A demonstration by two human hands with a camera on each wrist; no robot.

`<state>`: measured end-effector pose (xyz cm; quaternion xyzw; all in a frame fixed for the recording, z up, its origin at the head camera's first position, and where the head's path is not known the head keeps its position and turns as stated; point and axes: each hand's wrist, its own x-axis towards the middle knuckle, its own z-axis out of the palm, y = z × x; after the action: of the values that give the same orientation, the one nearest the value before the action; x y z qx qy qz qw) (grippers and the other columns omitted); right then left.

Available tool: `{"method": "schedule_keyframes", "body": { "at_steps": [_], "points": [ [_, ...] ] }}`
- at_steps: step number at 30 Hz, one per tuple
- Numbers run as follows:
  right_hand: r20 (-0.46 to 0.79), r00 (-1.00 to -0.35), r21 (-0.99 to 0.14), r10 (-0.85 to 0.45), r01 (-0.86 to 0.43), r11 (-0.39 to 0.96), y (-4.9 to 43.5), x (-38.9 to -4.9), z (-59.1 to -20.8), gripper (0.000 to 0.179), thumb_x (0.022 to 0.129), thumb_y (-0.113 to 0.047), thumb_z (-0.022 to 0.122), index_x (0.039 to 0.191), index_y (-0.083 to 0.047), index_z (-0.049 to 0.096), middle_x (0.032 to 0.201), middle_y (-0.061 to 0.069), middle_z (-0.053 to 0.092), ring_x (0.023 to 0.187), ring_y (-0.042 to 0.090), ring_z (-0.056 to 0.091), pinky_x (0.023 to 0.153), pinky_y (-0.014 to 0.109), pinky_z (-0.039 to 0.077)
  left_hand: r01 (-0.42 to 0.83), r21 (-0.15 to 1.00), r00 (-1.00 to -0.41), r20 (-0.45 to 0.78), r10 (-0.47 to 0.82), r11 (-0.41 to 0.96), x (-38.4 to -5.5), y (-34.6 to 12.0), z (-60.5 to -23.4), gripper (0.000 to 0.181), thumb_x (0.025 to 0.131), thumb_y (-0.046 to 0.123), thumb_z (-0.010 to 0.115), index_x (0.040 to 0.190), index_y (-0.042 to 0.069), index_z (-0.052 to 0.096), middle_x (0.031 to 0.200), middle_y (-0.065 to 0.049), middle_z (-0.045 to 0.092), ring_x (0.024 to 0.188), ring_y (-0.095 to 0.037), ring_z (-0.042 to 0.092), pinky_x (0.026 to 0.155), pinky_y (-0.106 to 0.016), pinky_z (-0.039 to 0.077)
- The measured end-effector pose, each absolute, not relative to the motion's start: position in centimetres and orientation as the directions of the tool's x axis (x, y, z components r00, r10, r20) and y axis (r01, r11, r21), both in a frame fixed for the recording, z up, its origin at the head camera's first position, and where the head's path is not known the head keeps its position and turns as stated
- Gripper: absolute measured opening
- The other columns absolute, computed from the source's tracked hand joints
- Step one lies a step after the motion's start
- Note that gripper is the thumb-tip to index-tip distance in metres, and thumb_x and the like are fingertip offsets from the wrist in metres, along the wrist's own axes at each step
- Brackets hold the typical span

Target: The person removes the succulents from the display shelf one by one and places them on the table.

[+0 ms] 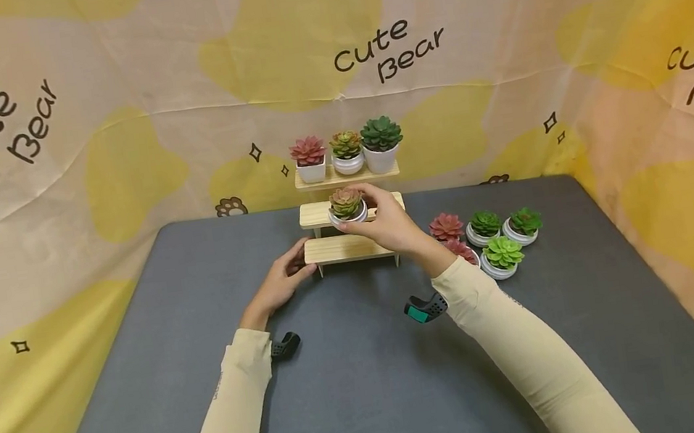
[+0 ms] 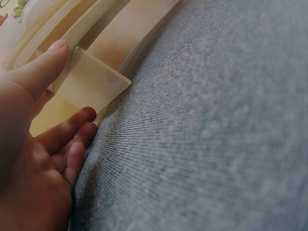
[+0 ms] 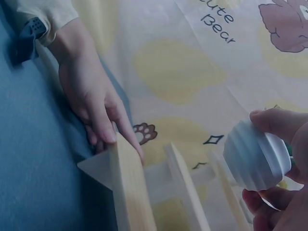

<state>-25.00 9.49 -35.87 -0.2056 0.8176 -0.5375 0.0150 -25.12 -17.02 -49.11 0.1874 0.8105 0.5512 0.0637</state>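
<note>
A small three-step wooden stand (image 1: 346, 247) with pale translucent side panels (image 2: 91, 82) stands toward the back of the grey table. My left hand (image 1: 279, 281) grips the left end of its lowest step, thumb along the front edge and fingers by the side panel. Over the middle step, my right hand (image 1: 390, 222) holds a potted succulent (image 1: 346, 203) with pinkish-green leaves, thumb and fingers around its pot. From the right wrist view, that white ribbed pot (image 3: 252, 154) appears tilted in the fingers, its leaves mostly hidden.
On the top step sit a pink succulent (image 1: 308, 152), a red-green succulent (image 1: 346, 145) and a dark green succulent (image 1: 381, 134). Several more potted succulents, including a bright green one (image 1: 503, 254), cluster right of the stand, partly behind my right forearm. A printed cloth (image 1: 272, 51) hangs behind the table.
</note>
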Motion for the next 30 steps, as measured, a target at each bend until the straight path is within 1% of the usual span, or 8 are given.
{"method": "schedule_keyframes", "body": {
  "at_steps": [4, 9, 12, 15, 19, 23, 30],
  "points": [
    [0.217, -0.909, -0.874, -0.357, -0.344, 0.344, 10.5, -24.6, -35.5, 0.059, 0.088, -0.012, 0.079, 0.141, -0.008, 0.054, 0.127, 0.016, 0.065, 0.107, 0.029, 0.061, 0.086, 0.037, 0.048, 0.227, 0.922, -0.923, 0.100, 0.372, 0.315, -25.1, -17.0, -49.1, 0.065, 0.102, 0.011, 0.060, 0.159, 0.001, 0.030, 0.150, -0.027, 0.049, 0.133, -0.043, 0.052, 0.110, -0.058, 0.041],
    [0.216, -0.911, -0.872, -0.351, -0.342, 0.351, 12.0, -24.1, -35.2, 0.059, 0.088, -0.011, 0.078, 0.142, -0.009, 0.054, 0.127, 0.016, 0.064, 0.108, 0.030, 0.060, 0.087, 0.039, 0.048, 0.235, 0.916, -0.920, 0.103, 0.377, 0.324, -25.1, -17.1, -49.0, 0.066, 0.102, 0.011, 0.060, 0.159, 0.002, 0.029, 0.151, -0.027, 0.048, 0.133, -0.044, 0.051, 0.110, -0.059, 0.041],
    [0.215, -0.912, -0.869, -0.349, -0.342, 0.358, 13.0, -23.7, -35.1, 0.061, 0.088, -0.011, 0.078, 0.144, -0.009, 0.052, 0.129, 0.017, 0.063, 0.111, 0.031, 0.060, 0.091, 0.042, 0.049, 0.233, 0.916, -0.920, 0.100, 0.378, 0.326, -25.1, -17.0, -49.1, 0.066, 0.102, 0.012, 0.060, 0.159, 0.002, 0.029, 0.151, -0.027, 0.048, 0.134, -0.044, 0.051, 0.110, -0.059, 0.040],
    [0.221, -0.912, -0.868, -0.345, -0.345, 0.357, 14.0, -23.3, -35.3, 0.062, 0.088, -0.011, 0.078, 0.144, -0.009, 0.052, 0.131, 0.018, 0.062, 0.114, 0.031, 0.060, 0.097, 0.046, 0.047, 0.231, 0.918, -0.921, 0.099, 0.376, 0.323, -25.1, -17.0, -49.1, 0.066, 0.102, 0.012, 0.060, 0.159, 0.003, 0.029, 0.151, -0.026, 0.048, 0.134, -0.043, 0.051, 0.111, -0.059, 0.040],
    [0.229, -0.916, -0.863, -0.329, -0.347, 0.366, 15.3, -22.8, -35.6, 0.062, 0.088, -0.011, 0.078, 0.144, -0.008, 0.052, 0.132, 0.018, 0.063, 0.117, 0.032, 0.060, 0.100, 0.049, 0.046, 0.239, 0.914, -0.921, 0.106, 0.374, 0.327, -25.1, -16.9, -49.1, 0.065, 0.102, 0.012, 0.060, 0.159, 0.002, 0.029, 0.151, -0.027, 0.049, 0.133, -0.044, 0.051, 0.111, -0.059, 0.039],
    [0.218, -0.925, -0.855, -0.311, -0.334, 0.397, 16.7, -22.1, -36.2, 0.062, 0.089, -0.011, 0.078, 0.145, -0.009, 0.051, 0.132, 0.018, 0.063, 0.116, 0.031, 0.060, 0.096, 0.046, 0.047, 0.248, 0.905, -0.920, 0.109, 0.377, 0.344, -24.9, -16.9, -49.0, 0.065, 0.103, 0.012, 0.059, 0.159, 0.001, 0.029, 0.150, -0.027, 0.050, 0.131, -0.043, 0.053, 0.110, -0.059, 0.041],
    [0.209, -0.937, -0.859, -0.280, -0.313, 0.404, 19.3, -21.3, -37.0, 0.061, 0.089, -0.011, 0.077, 0.145, -0.009, 0.052, 0.130, 0.018, 0.064, 0.103, 0.022, 0.061, 0.084, 0.032, 0.052, 0.237, 0.904, -0.925, 0.099, 0.366, 0.356, -24.7, -16.8, -49.0, 0.066, 0.103, 0.015, 0.060, 0.160, 0.003, 0.029, 0.150, -0.025, 0.050, 0.132, -0.040, 0.053, 0.110, -0.055, 0.042]
  ]
}}
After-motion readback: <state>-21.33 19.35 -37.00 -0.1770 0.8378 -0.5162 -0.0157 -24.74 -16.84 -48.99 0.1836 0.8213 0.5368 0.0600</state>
